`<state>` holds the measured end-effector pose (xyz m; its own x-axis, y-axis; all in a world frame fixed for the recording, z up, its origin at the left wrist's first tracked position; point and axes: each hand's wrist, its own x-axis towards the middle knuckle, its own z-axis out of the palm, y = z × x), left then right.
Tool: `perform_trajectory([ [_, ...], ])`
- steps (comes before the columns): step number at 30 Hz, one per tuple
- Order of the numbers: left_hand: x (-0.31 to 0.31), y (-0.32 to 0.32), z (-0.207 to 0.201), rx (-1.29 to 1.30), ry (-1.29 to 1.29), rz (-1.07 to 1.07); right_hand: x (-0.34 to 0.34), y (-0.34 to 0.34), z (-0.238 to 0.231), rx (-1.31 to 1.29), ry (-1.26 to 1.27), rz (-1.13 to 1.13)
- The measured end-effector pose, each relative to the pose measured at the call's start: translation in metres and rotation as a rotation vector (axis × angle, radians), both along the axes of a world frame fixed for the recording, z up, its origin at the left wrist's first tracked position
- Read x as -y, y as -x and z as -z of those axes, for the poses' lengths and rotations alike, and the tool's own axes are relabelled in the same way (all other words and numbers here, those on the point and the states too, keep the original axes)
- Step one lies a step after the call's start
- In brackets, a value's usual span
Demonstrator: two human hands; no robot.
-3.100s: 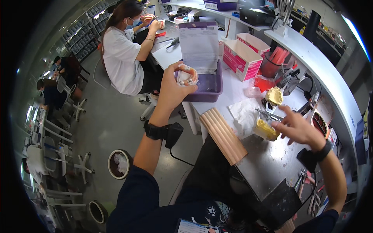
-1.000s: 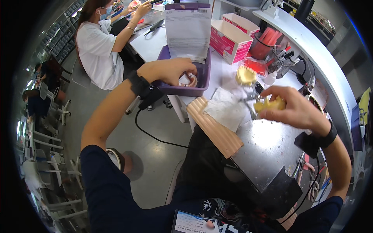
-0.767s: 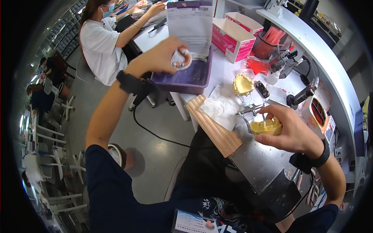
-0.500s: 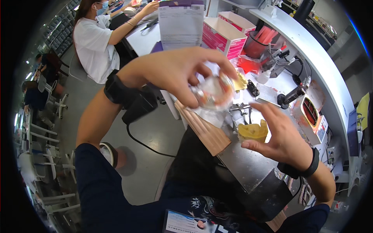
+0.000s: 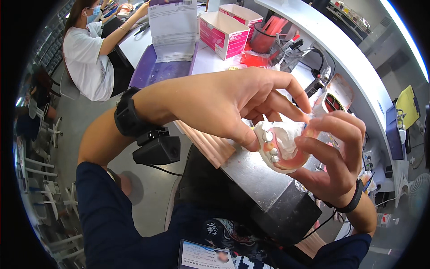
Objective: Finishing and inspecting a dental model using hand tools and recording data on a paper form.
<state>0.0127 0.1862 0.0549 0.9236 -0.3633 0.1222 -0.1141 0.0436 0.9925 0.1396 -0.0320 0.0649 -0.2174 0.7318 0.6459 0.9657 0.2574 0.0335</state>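
A white plaster dental model (image 5: 283,142) with a pink wax arch and several silvery teeth is held up between my two hands. My left hand (image 5: 251,98) arches over it from the left, its thumb on the left edge and its fingers reaching behind. My right hand (image 5: 336,152) grips the right side, with bent fingers on the near face and the thumb low down. Parts of the fingertips are hidden behind the model. Below it lies the grey metal worktop (image 5: 260,184), strewn with small crumbs.
A ribbed, pinkish-tan board (image 5: 206,142) juts out at the bench's left edge. Further back are a purple tray (image 5: 165,74) with a paper sheet (image 5: 174,31), pink-and-white boxes (image 5: 221,36) and a cup of red sticks (image 5: 264,39). A masked person (image 5: 87,58) sits at far left.
My left hand has brought the model down and to the right. My right hand, empty and spread beside a yellow cast before, now holds the model too. That cast no longer shows.
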Motion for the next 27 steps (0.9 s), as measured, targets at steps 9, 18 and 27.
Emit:
perform_trajectory([
  [9,0.018,-0.002,-0.005,-0.054,0.067,0.006,0.007,-0.008,0.018,-0.165,-0.043,-0.093],
  [18,0.025,-0.001,-0.002,-0.066,0.116,0.021,0.009,-0.005,0.016,-0.140,-0.068,-0.086],
  [27,0.028,0.002,0.001,-0.138,0.131,-0.001,0.006,-0.005,0.017,-0.288,-0.011,-0.121],
])
